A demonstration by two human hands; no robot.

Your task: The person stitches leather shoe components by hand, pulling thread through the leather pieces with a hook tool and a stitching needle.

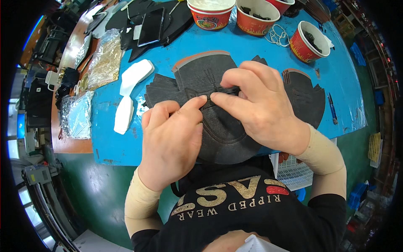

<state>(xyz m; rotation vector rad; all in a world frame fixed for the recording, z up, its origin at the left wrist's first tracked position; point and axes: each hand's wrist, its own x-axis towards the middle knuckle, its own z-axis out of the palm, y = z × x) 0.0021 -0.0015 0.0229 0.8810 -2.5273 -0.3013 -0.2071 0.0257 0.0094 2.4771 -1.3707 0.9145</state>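
Note:
A dark grey leather shoe upper (224, 143) with a curved stitched line lies at the table's near edge, on top of a fanned stack of similar dark pieces (161, 89). My left hand (172, 136) is closed on its middle, thumb and forefinger pressed together at the leather. From the other side, my right hand (264, 111) pinches the same spot, its thumb tip almost meeting the left fingertips. A small dark strip shows under the right fingers, mostly hidden. Behind the hands, an upper (201, 69) with an orange-brown edge stands out.
Another stack of dark pieces (304, 96) lies right, beside a slim dark pen-like tool (332, 109). White shaped pieces (136, 75) lie left. Paper tubs (212, 21), some with small black parts, stand at the back near white cord (277, 35). A phone (151, 27) rests far left.

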